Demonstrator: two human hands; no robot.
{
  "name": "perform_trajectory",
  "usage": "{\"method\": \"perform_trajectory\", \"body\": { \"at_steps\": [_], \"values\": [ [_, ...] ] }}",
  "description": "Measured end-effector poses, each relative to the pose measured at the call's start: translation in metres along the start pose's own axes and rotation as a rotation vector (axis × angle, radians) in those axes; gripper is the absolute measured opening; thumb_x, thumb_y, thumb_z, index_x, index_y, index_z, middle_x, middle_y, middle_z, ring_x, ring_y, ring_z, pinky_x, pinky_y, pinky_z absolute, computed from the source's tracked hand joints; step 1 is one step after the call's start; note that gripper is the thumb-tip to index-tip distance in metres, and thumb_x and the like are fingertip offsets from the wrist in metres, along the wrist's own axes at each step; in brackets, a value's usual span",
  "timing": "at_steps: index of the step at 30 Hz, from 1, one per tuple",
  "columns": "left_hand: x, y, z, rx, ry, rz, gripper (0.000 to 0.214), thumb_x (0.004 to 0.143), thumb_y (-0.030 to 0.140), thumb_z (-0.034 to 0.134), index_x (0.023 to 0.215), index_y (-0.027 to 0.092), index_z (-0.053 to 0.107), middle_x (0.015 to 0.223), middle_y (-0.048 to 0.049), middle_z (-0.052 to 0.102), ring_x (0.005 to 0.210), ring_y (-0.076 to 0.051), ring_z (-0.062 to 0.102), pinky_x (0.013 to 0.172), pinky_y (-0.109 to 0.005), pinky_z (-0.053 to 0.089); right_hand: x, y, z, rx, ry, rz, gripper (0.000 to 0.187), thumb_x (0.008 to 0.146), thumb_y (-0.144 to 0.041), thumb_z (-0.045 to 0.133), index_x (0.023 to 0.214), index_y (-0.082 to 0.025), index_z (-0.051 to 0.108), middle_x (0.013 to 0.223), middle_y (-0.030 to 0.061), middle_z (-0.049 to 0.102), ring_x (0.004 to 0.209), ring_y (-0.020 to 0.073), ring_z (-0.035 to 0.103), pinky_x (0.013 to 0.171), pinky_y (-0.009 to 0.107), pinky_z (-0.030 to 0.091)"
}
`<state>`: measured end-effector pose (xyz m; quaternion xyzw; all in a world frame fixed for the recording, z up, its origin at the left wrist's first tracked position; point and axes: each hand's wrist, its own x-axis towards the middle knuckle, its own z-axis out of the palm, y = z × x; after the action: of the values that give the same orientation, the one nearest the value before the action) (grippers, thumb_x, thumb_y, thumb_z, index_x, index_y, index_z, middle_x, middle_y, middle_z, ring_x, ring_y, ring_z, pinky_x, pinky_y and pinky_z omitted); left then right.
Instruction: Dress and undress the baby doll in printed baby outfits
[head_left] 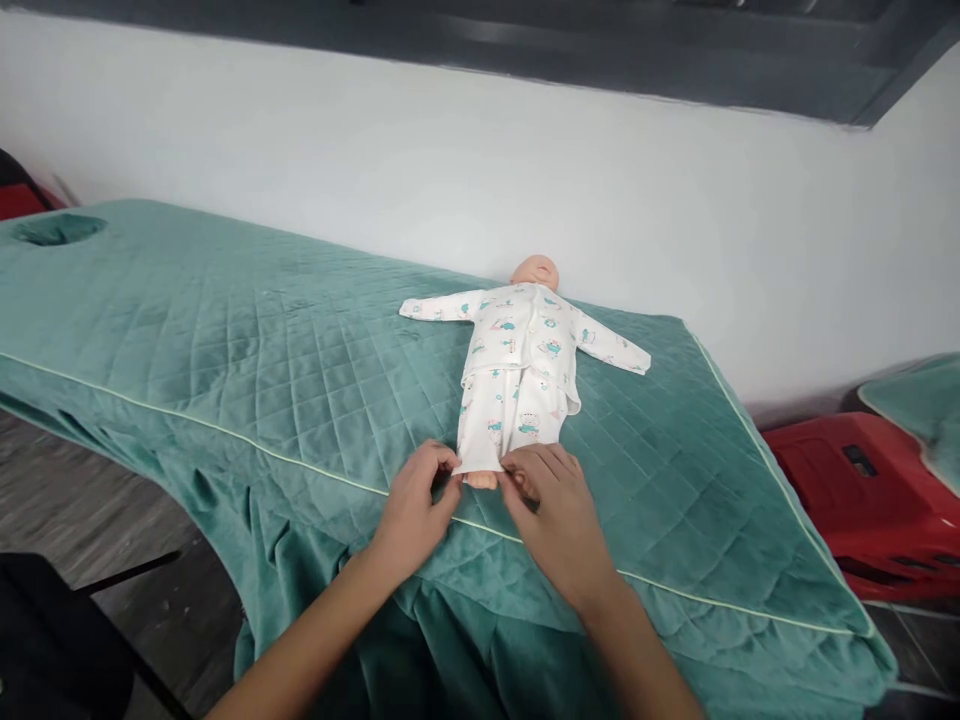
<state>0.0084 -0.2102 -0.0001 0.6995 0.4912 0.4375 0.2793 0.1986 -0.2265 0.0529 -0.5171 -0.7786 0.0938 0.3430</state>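
Observation:
A baby doll (537, 271) lies on its back on the green quilted bed cover, arms spread and feet towards me. It wears a white printed shirt (517, 325) and matching pants (481, 425). My left hand (417, 505) pinches one side of the hem of the pant leg at the left. The other side of that same hem is between the thumb and fingers of my right hand (553, 510). A doll foot (481, 480) pokes out below the hem. The second foot is mostly covered by my right hand.
The massage bed cover (300, 330) has a face hole (60, 230) at the far left. A white wall (420, 160) borders its far side. A red plastic stool (855, 500) stands at the right. Something black (52, 640) sits at lower left.

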Motion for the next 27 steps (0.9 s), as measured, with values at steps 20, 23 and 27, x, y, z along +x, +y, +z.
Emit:
{"method": "perform_trajectory", "body": {
  "at_steps": [20,23,27],
  "values": [
    [0.03,0.041,0.038,0.677,-0.006,0.42,0.015,0.09,0.011,0.055,0.098,0.017,0.065,0.13,-0.0142,0.062,0.135,-0.034,0.047,0.101,-0.051,0.044,-0.036,0.043,0.021,-0.062,0.155,0.262,0.009,0.094,-0.026,0.055,0.098,-0.02,0.06,0.092,0.0066,0.065,0.086,0.0236,0.059,0.076,0.039,0.048],
    [0.028,0.04,0.037,0.625,0.031,0.434,0.015,0.091,0.012,0.055,0.1,0.017,0.065,0.127,-0.0129,0.064,0.132,-0.032,0.049,0.099,-0.049,0.045,-0.035,0.043,0.017,0.02,0.182,0.257,0.007,0.094,-0.023,0.053,0.095,-0.02,0.06,0.09,0.005,0.064,0.084,0.0208,0.059,0.074,0.035,0.048],
    [0.023,0.048,0.032,0.524,0.054,0.437,0.015,0.092,0.013,0.053,0.102,0.018,0.063,0.125,-0.011,0.065,0.129,-0.029,0.051,0.099,-0.046,0.045,-0.04,0.035,0.006,0.132,0.214,0.256,0.004,0.093,-0.023,0.054,0.093,-0.021,0.058,0.087,0.0027,0.061,0.08,0.0181,0.057,0.072,0.032,0.046]
  ]
}}
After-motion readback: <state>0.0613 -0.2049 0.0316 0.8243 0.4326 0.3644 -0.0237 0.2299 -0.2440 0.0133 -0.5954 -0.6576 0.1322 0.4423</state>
